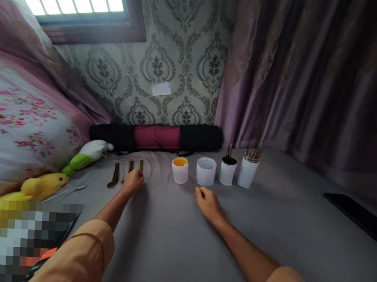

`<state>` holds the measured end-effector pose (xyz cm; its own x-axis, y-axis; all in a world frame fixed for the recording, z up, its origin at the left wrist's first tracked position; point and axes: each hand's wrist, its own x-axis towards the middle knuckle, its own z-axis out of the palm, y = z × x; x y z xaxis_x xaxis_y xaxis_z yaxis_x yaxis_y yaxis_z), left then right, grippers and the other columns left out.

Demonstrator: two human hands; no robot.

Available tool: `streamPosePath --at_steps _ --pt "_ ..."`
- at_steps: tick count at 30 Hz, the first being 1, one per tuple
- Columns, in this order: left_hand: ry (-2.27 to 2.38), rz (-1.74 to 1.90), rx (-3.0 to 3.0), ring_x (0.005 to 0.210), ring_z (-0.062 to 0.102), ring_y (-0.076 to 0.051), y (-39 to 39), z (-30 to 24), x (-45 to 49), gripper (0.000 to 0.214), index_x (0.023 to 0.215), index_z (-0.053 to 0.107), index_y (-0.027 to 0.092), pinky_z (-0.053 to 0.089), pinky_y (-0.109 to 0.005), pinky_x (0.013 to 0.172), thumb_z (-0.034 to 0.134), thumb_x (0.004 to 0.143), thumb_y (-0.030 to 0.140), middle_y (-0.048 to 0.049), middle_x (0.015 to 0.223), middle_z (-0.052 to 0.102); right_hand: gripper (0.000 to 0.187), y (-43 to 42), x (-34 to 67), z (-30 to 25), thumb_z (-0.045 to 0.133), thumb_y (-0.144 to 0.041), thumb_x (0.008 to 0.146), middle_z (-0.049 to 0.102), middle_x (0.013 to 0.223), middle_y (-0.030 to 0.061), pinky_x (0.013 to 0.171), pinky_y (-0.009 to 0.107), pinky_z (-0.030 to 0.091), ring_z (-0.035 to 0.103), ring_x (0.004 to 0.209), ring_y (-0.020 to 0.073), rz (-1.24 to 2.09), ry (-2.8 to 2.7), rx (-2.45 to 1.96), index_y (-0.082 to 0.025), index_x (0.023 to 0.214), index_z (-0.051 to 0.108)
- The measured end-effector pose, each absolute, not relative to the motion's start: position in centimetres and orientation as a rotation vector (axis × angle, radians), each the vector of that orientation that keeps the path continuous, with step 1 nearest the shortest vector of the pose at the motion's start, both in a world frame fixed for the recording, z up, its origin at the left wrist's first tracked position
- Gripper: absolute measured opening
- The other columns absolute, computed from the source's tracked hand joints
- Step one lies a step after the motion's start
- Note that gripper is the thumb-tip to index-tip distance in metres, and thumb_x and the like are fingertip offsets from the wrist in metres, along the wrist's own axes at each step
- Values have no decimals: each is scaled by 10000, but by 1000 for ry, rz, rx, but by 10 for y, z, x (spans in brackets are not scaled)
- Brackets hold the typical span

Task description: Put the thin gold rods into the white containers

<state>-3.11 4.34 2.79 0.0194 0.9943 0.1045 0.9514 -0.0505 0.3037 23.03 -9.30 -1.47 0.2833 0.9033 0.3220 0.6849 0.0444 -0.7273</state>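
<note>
My left hand (133, 182) is closed at the lower end of a bundle of thin brown sticks (141, 165). Its fingers hide part of that bundle. Just left of it lies another brown stick bundle (130, 166), partly covered by the hand, and farther left a third bundle (114, 175). My right hand (208, 203) hovers or rests low in front of a white cup (206, 171), fingers curled, with nothing visible in them. To that cup's left stands a white cup with an orange-yellow inside (180, 171).
On the right stand a white-wrapped container with a dark top and sticks (227, 171) and a taller can of sticks (248, 172). A black and maroon roll (157, 137) lies along the wall. Plush toys (43, 184) are at left, a black flat object (355, 215) at right.
</note>
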Motion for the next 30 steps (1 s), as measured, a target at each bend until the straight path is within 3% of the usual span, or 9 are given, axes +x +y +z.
streamPosePath --at_steps 16,30 --pt "2086 318 2213 842 569 -218 50 31 -44 216 793 625 127 380 -254 664 446 702 207 -122 855 635 396 -91 231 -17 324 -401 815 586 576 31 502 207 289 479 531 114 319 -1468 -1709 -169 615 575" --pt "2142 247 2313 950 533 -215 55 16 -48 258 901 582 135 398 -272 759 417 713 198 -117 982 593 387 -92 230 -15 316 -387 823 570 566 16 497 203 269 461 519 99 331 -1492 -1728 -165 621 561"
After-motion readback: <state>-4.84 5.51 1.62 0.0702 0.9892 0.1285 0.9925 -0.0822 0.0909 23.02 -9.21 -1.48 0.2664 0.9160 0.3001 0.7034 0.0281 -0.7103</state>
